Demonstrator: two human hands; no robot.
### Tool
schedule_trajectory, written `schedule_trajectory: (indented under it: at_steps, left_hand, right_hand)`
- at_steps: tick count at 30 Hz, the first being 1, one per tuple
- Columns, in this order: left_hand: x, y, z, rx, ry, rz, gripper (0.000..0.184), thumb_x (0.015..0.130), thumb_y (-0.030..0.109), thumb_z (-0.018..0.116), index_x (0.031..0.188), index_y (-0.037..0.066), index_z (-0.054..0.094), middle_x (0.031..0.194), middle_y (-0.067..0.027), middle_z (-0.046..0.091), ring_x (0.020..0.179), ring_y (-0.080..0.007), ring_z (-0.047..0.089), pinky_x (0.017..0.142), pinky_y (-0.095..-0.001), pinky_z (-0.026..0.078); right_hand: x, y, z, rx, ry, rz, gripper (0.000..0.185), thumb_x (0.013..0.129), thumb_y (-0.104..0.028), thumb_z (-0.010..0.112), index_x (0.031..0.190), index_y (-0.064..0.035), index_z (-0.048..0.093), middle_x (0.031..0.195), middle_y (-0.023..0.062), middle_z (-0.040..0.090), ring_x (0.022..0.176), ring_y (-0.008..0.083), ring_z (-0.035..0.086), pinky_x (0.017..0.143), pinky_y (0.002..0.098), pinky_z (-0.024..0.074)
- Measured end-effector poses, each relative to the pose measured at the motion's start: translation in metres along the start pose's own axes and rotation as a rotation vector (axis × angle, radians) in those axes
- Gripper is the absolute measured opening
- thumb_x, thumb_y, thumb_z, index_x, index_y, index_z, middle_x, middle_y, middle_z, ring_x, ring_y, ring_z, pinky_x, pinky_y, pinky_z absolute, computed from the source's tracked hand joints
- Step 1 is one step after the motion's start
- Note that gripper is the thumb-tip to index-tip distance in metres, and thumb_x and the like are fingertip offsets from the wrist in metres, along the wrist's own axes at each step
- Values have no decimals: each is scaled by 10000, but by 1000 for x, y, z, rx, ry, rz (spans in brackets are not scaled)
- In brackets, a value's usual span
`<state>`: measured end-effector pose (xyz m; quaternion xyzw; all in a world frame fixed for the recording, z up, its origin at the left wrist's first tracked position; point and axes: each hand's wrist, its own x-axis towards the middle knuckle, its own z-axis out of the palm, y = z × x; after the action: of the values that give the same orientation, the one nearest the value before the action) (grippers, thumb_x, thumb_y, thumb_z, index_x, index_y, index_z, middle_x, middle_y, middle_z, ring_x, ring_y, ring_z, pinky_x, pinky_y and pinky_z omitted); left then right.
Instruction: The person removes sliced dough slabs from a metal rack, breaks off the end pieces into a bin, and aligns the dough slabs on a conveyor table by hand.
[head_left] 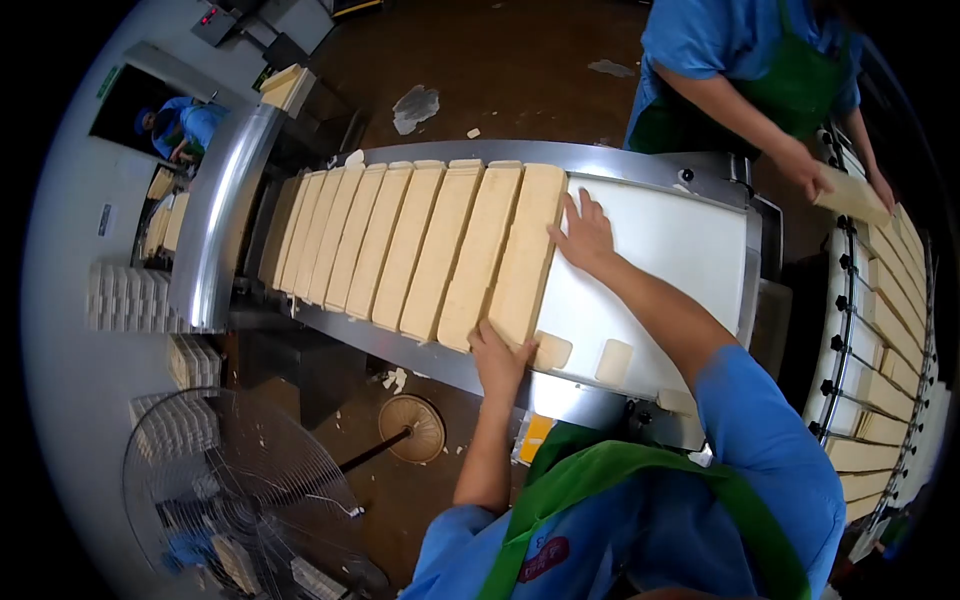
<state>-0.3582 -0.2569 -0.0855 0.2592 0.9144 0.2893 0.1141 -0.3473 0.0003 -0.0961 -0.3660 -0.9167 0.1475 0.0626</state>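
You're seemingly aligning the end slab [528, 258]; left hand [498, 360] grip unclear, right hand [586, 238] spread wide; next likely needs even pressure.

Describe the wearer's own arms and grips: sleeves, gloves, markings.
Left grip and right grip: bare, five-fingered, no gloves visible. Forearms uncovered. Blue sleeves, loose, ending around the elbows; no markings visible on them. Green apron straps cross the blue top.
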Motion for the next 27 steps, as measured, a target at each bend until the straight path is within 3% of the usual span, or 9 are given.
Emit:
schedule_trajectory:
  at_steps: [5,8,11,13,17,20,22,24,27]
  left_hand:
    - [9,0,4,173,-170,-62,948,685,398,772,1347,-65,276,1142,-277,470,947,-449,543,780,-487,489]
    - [11,4,0,200,-215,-66,948,683,395,775,1348,-70,284,1141,-283,472,946,-455,541,795,-487,483]
    - [8,-9,8,153,-175,18,941,687,380,775,1351,-76,288,1144,-293,469,967,-461,528,827,-484,469]
    - [5,1,5,80,-246,5,913,666,296,802,1339,-64,302,1142,-296,459,1017,-464,500,869,-472,447]
    - [-10,47,18,-60,-446,65,884,650,246,817,1339,3,319,1176,-281,418,1044,-452,487,899,-460,443]
    - [-11,69,40,-122,-552,360,885,653,269,812,1346,24,319,1184,-276,410,1037,-456,490,896,-467,448]
    - [-16,106,43,-102,-686,406,924,692,327,790,1384,21,258,1203,-266,389,1072,-431,493,909,-460,447]
    - [-24,134,52,108,-697,337,911,706,322,769,1372,29,222,1186,-269,384,1071,-445,480,897,-460,451]
    - [-42,156,74,76,-565,387,835,700,202,754,1333,46,232,1155,-263,365,993,-439,494,857,-461,461]
  right_hand:
    - [65,-43,-3,71,-109,135,670,878,-554,463,1428,-201,319,1507,200,161,1253,378,384,1008,439,366]
    - [70,-51,-9,-56,-242,187,692,857,-587,467,1405,-184,344,1514,190,155,1217,384,424,972,431,400]
    - [58,-40,-26,17,-259,316,760,796,-536,567,1398,-148,313,1465,186,212,1175,376,457,929,434,429]
    - [38,-18,-43,100,-194,417,818,741,-456,634,1390,-92,293,1371,188,293,1142,385,462,940,461,436]
    - [-7,57,-99,162,-171,719,825,725,-446,652,1381,-91,299,1363,180,289,1133,387,464,928,488,430]
    - [-49,128,-127,277,-136,962,862,685,-447,693,1371,-126,280,1429,147,202,1196,391,396,903,545,430]
    - [-73,159,-130,259,10,997,880,677,-446,703,1370,-115,274,1494,147,133,1263,413,335,896,561,440]
    - [-95,178,-129,145,65,941,902,664,-421,721,1368,-88,266,1528,183,54,1264,459,344,905,531,453]
    - [-125,201,-143,520,222,1085,916,649,-368,741,1362,-52,260,1475,246,130,1142,505,460,932,442,457]
